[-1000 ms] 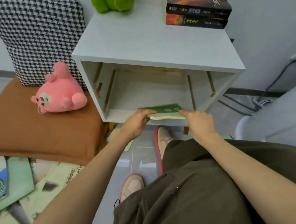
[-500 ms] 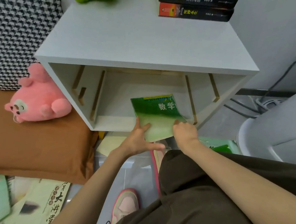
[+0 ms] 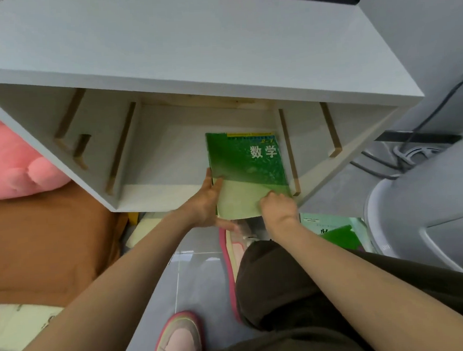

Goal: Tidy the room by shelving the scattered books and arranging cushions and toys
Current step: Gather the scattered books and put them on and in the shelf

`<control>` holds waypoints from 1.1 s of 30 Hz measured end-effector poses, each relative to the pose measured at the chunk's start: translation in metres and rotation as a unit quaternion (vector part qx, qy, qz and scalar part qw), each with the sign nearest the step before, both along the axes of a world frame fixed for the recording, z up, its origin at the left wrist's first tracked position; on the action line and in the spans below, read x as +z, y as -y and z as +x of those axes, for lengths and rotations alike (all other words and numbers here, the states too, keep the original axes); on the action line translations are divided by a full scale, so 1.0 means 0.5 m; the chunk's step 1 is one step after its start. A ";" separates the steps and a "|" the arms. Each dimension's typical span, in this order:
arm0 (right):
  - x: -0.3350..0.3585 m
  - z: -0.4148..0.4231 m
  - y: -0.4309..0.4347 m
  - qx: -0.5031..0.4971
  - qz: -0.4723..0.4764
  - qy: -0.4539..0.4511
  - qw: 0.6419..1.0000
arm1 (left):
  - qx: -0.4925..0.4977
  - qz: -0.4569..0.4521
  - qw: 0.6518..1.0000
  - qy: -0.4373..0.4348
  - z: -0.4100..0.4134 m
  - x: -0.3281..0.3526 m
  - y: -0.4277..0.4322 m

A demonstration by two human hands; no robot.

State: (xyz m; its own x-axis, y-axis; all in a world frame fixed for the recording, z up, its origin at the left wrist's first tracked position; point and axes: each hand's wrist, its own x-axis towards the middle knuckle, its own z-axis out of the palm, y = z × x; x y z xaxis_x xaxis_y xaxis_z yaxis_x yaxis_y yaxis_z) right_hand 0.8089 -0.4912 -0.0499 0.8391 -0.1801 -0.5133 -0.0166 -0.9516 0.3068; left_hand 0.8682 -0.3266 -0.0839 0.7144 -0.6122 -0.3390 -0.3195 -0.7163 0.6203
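The white shelf unit (image 3: 165, 58) held the green book (image 3: 247, 169) partly inside its bay, near end overhanging. The left grip (image 3: 205, 203) pressed straight-fingered against its edge; the right grip (image 3: 277, 207) curled on its corner. Another floor book (image 3: 338, 236) lay unshelved.

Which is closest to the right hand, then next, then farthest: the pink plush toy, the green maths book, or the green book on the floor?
1. Green maths book: the right hand grips its near corner.
2. Green book on the floor: just to the right, lower down.
3. Pink plush toy: far left.
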 end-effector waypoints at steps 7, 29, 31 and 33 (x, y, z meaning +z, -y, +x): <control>-0.028 0.010 0.028 0.013 -0.005 0.042 0.999 | -0.026 -0.010 0.999 0.040 0.033 -0.006 -0.009; -0.114 0.039 0.072 -0.037 0.068 0.008 0.997 | 0.075 0.059 0.990 0.103 -0.008 -0.071 -0.005; -0.112 0.039 0.072 -0.039 0.071 0.004 0.997 | 0.079 0.061 0.990 0.102 -0.010 -0.071 -0.003; -0.104 0.038 0.068 -0.048 0.077 -0.002 0.996 | 0.087 0.064 0.989 0.098 -0.014 -0.068 0.002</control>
State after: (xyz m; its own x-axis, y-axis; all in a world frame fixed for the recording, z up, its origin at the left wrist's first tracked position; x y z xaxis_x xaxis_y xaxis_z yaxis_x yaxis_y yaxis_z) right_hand 0.8277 -0.5253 -0.1019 0.8195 -0.1783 -0.5447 -0.1093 -0.9816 0.1569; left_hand 0.8612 -0.3275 -0.1180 0.8651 -0.4346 -0.2504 -0.2891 -0.8400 0.4591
